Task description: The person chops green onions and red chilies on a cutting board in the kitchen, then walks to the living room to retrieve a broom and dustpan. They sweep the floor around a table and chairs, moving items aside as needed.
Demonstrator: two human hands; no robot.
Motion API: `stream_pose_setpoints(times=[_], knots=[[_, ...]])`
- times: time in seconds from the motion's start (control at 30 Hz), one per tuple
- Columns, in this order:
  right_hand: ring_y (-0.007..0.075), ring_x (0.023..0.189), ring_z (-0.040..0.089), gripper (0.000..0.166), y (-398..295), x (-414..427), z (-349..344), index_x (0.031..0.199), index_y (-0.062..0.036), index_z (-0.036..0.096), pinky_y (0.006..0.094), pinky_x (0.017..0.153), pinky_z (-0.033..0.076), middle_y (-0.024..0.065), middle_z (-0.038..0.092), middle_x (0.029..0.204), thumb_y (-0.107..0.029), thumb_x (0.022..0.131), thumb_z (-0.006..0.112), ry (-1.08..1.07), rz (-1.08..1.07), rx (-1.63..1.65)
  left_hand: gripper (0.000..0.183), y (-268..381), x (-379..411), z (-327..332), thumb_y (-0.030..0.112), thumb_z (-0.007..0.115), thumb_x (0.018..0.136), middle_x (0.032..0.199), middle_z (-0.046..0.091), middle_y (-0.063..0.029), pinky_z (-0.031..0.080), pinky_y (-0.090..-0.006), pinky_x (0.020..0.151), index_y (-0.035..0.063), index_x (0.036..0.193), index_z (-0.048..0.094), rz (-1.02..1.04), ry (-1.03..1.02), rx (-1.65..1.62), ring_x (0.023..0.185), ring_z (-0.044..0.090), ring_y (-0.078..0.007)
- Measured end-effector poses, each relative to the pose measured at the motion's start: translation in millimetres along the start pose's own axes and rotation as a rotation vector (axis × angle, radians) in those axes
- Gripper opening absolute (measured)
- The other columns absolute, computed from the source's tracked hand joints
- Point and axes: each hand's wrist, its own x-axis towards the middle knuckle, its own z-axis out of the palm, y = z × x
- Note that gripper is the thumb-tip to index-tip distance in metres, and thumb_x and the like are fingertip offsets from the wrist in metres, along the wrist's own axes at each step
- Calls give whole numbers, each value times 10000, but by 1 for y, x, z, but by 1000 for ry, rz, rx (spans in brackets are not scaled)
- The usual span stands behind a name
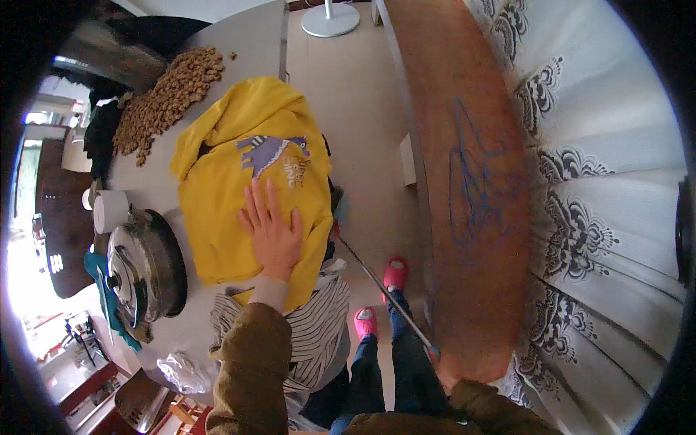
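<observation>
My left hand [274, 239] lies palm down with spread fingers on a yellow sweatshirt [217, 223], just below its purple dinosaur print. The sweatshirt is spread on the table, its hood towards the far end. Under its near edge is a striped garment [321, 326], which hangs over the table's edge. My right hand [448, 370] is low at the right, beside the wooden bench, at the near end of a thin metal pole [383, 288]; its fingers are partly hidden. The pole slants up to the sweatshirt's right side, where its far end has red and teal parts.
On the grey table [244, 32] are a heap of brown clumped pieces [174, 92], a lidded metal pan [144, 266], a white cup [110, 211], a teal cloth [106, 304] and a clear plastic bag [185, 371]. A wooden bench [462, 70] and patterned curtains [587, 217] stand right; a white round base [330, 20] is ahead.
</observation>
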Motion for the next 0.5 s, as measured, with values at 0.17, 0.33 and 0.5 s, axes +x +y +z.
stream_pose_setpoints(times=[0.17, 0.33, 0.5], knots=[[386, 781, 551, 486, -94, 136, 23, 907, -62, 515, 464, 657, 441, 223, 566, 814, -507, 809, 346, -36, 178, -129, 583, -12, 0, 12, 272, 466, 758, 1343, 220, -71, 158, -489, 965, 123, 1282, 259, -35, 16, -56, 1240, 185, -265], [404, 716, 541, 438, -186, 273, 22, 895, 13, 522, 464, 616, 434, 241, 558, 782, -390, 850, 355, -38, -28, 121, 543, -7, 0, 13, 249, 464, 742, 1330, 252, -56, 167, -487, 964, 148, 1257, 323, -30, -15, -33, 1235, 203, -247], [344, 628, 561, 427, -103, 202, 113, 881, -90, 584, 449, 562, 450, 183, 579, 763, -469, 785, 412, 71, 156, -117, 541, -12, 2, 17, 252, 472, 740, 1327, 254, -66, 170, -490, 962, 147, 1251, 333, -48, -3, 3, 1232, 206, -257]])
